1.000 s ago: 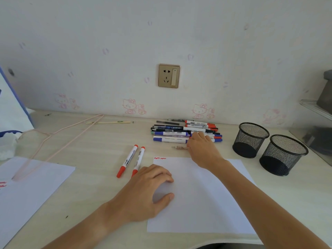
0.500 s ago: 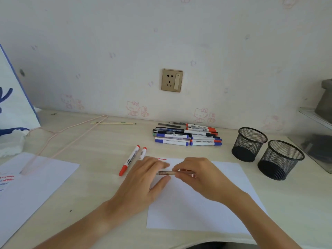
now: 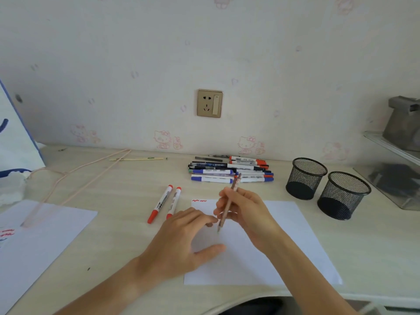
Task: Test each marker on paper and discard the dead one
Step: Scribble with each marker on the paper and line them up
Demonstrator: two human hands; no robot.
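White paper (image 3: 284, 242) lies at the desk's (image 3: 127, 201) front edge, red squiggles at its far left corner. The right hand (image 3: 247, 214) pinches a slim brown pen (image 3: 228, 205) between thumb and fingers, tip down, just above the sheet. The left hand (image 3: 188, 242) rests on the paper's left edge, fingers loosely spread. Two red-capped markers (image 3: 164, 203) lie side by side just left of the sheet; a pile of markers (image 3: 229, 171) sits near the back edge, below a wall socket (image 3: 209, 103). Two black mesh cups (image 3: 327, 187) stand toward the right edge.
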